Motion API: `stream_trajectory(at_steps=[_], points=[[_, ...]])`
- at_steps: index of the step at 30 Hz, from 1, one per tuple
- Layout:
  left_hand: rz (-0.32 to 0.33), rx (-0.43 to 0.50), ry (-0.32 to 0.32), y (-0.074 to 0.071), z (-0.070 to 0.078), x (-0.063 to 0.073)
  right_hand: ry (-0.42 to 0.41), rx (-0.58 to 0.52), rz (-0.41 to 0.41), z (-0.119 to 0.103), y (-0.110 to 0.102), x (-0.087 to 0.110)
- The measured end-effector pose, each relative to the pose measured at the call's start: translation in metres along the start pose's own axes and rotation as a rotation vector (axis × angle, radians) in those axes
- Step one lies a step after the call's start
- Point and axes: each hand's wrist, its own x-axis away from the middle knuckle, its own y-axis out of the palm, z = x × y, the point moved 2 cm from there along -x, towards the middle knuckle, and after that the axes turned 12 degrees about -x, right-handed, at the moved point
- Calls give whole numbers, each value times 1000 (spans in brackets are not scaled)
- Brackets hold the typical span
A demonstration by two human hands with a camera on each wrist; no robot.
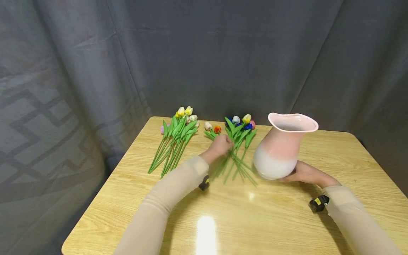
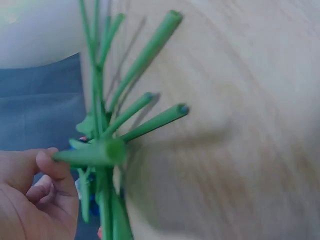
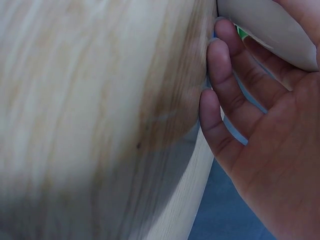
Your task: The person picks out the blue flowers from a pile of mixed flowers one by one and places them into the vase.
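My left hand (image 1: 220, 146) pinches a green stem of an artificial tulip among the middle bunch of tulips (image 1: 237, 132). In the left wrist view the thumb and fingertips (image 2: 50, 165) meet at that stem (image 2: 92, 154), and several other stems cross beside it. A pink and white vase (image 1: 277, 152) with a wavy rim leans to the right, its mouth up. My right hand (image 1: 307, 174) holds it low on its right side. In the right wrist view the right fingers (image 3: 232, 95) are slightly bent under the pale vase wall (image 3: 275, 32), close to the wooden surface.
Another bunch of tulips (image 1: 176, 136), mostly yellow and white, lies at the left on the wooden table (image 1: 127, 212). A pale pink tulip (image 1: 208, 126) and an orange tulip (image 1: 217, 129) lie between the bunches. A grey curtain (image 1: 204, 63) hangs behind the table.
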Motion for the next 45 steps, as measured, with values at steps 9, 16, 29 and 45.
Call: stream_trajectory(at_steps=[9,16,29,45], points=[[269,-24,96,-52,-9,10,-10,5,-2,-2,0,-2],[469,-101,89,-105,-38,18,-21,2,5,-2,0,-1],[460,-304,-160,-137,-121,33,-13,-11,-2,-1,-1,2],[293,-453,-159,-110,-151,44,-11,7,6,3,-1,0]])
